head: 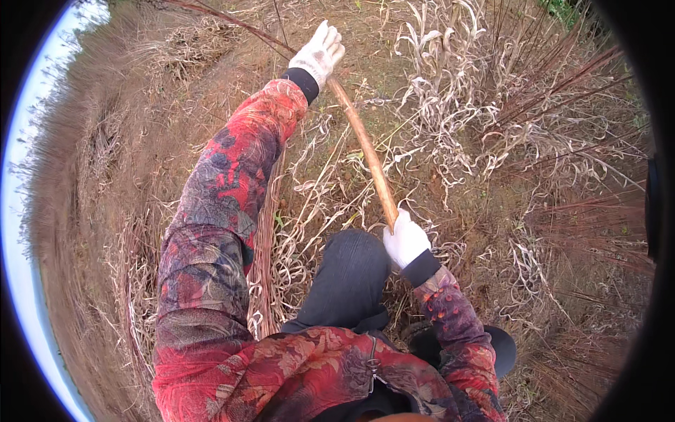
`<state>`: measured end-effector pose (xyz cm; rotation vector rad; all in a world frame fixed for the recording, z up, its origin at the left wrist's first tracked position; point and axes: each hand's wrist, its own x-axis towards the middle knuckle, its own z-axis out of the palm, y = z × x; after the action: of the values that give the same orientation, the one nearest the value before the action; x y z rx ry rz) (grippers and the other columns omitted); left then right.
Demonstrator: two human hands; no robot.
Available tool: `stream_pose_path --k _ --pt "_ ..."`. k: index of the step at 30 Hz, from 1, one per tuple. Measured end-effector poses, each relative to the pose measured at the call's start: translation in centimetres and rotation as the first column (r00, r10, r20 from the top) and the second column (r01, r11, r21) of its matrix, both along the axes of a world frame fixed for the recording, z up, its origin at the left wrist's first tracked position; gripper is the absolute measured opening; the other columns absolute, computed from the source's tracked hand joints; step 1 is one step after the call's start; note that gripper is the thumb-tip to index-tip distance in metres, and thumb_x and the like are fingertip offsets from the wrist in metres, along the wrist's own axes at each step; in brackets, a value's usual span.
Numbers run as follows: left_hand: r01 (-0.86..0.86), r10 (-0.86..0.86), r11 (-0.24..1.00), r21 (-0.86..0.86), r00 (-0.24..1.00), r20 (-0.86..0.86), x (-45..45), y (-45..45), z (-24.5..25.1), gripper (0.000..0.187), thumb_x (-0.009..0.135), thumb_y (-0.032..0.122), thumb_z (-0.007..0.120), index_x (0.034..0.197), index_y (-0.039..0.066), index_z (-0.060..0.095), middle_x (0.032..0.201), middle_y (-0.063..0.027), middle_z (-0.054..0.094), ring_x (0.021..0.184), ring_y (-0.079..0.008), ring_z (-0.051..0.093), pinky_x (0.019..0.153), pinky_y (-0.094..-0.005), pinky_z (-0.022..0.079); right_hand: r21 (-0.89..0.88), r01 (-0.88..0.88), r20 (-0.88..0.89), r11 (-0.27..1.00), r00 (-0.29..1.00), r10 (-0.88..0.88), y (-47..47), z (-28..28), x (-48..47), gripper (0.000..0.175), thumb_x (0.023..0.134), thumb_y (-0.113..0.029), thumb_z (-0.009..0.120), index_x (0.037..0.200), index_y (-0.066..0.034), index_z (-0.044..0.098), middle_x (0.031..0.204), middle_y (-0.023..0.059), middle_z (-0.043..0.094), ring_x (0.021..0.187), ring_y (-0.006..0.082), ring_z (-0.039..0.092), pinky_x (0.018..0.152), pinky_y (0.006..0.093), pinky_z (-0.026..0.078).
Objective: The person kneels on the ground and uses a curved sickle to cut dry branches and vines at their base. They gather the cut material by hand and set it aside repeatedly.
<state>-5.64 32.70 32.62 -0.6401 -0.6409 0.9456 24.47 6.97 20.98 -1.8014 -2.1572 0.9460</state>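
My right hand, in a white knit glove, is wrapped around the lower end of a long wooden tool handle beside my dark-trousered knee. From there the handle runs up and away to a spot just below my left hand; whatever is fixed to its far end cannot be seen. My left arm is stretched far forward, its glove soiled on the back. Thin reddish-brown stems come in from the upper left and pass out of sight at that hand. Whether its fingers hold them is unclear.
Dry, curled pale leaves stand in a clump ahead on the right. Reddish stalks rise along the right side. A bundle of long reddish stems lies beneath my left arm. Bare brown soil shows between dead grass.
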Motion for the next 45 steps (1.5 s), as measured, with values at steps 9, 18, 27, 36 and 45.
stream_pose_path --k 9,18,27,36,45 --pt "0.107 0.453 0.891 -0.441 -0.274 0.849 -4.6 -5.7 1.7 0.028 0.087 0.016 0.053 0.103 0.004 0.072 0.106 -0.0166 0.070 0.098 -0.0329 0.068 0.083 -0.0449 0.054 -0.121 0.023 -0.370 0.992 0.927 -0.066 1.6 -4.7 1.9 0.044 0.082 -0.029 0.066 0.109 0.0008 0.049 0.073 0.0194 0.065 0.059 0.0314 0.067 0.056 0.0408 0.054" --pt "0.079 0.489 0.871 -0.484 -0.205 0.848 -5.0 -6.8 0.2 0.026 0.089 0.012 0.048 0.101 0.003 0.069 0.102 -0.0194 0.069 0.096 -0.0342 0.068 0.081 -0.0459 0.054 -0.516 0.111 -0.718 0.849 0.485 -0.500 19.6 -2.6 -5.9 0.014 0.085 -0.005 0.058 0.091 -0.0042 0.045 0.057 0.0043 0.049 0.040 0.0166 0.047 0.033 0.0324 0.037" --pt "0.247 0.485 0.875 -0.417 -0.453 0.748 -10.5 -18.0 -12.3 0.018 0.091 0.021 0.048 0.095 0.006 0.056 0.081 -0.0210 0.066 0.078 -0.0393 0.065 0.070 -0.0499 0.052 -0.750 -0.098 -0.636 0.654 0.378 -0.673 0.4 -15.5 -2.1 0.010 0.080 -0.005 0.065 0.084 -0.0017 0.056 0.058 0.0041 0.052 0.042 0.0118 0.047 0.040 0.0283 0.038" --pt "0.308 0.447 0.892 -0.332 -0.482 0.754 -12.0 -18.4 -16.0 0.018 0.091 0.021 0.049 0.091 0.005 0.057 0.076 -0.0215 0.065 0.074 -0.0398 0.065 0.067 -0.0512 0.051 -0.775 -0.242 -0.624 0.584 0.148 -0.767 5.8 -11.1 -2.8 0.012 0.083 -0.002 0.062 0.090 -0.0001 0.052 0.064 0.0059 0.050 0.045 0.0133 0.045 0.038 0.0292 0.039" --pt "0.250 0.429 0.903 -0.349 -0.489 0.760 -11.9 -18.6 -15.8 0.020 0.092 0.022 0.048 0.092 0.005 0.057 0.080 -0.0224 0.066 0.077 -0.0400 0.065 0.069 -0.0516 0.051 -0.561 0.053 -0.813 0.826 0.152 -0.562 19.4 -6.7 -5.7 0.015 0.085 0.001 0.057 0.086 -0.0063 0.043 0.060 0.0033 0.047 0.042 0.0123 0.044 0.035 0.0282 0.037"
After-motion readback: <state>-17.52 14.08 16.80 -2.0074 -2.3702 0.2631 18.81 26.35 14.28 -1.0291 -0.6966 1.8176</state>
